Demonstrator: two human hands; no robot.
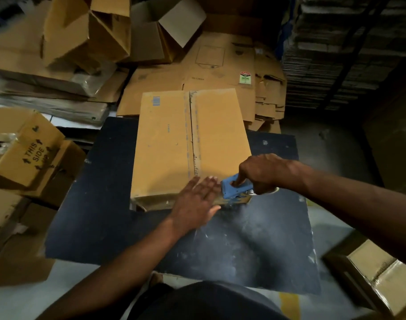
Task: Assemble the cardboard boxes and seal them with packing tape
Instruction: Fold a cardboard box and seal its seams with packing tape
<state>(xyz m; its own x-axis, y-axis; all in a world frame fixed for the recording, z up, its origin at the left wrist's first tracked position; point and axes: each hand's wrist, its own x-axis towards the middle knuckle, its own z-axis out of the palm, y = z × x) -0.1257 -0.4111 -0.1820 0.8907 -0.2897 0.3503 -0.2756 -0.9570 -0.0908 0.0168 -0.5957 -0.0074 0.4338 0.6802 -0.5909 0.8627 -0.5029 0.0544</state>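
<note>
A closed cardboard box (pixel 169 144) lies on a dark work board (pixel 232 245), its two top flaps meeting in a centre seam with old tape marks. My left hand (pixel 197 202) presses flat on the near edge of the box, fingers straight, over the seam's end. My right hand (pixel 259 172) grips a blue tape dispenser (pixel 234 188) at the box's near right corner. Clear tape shows on the box's near side under the dispenser.
Assembled open boxes (pixel 88 31) pile up at the back left, flattened cartons (pixel 220 72) lie behind the box, and a "THIS SIDE UP" box (pixel 28 153) sits at the left. Another box (pixel 377 278) stands at the near right. Dark stacked shelving (pixel 340 54) fills the right.
</note>
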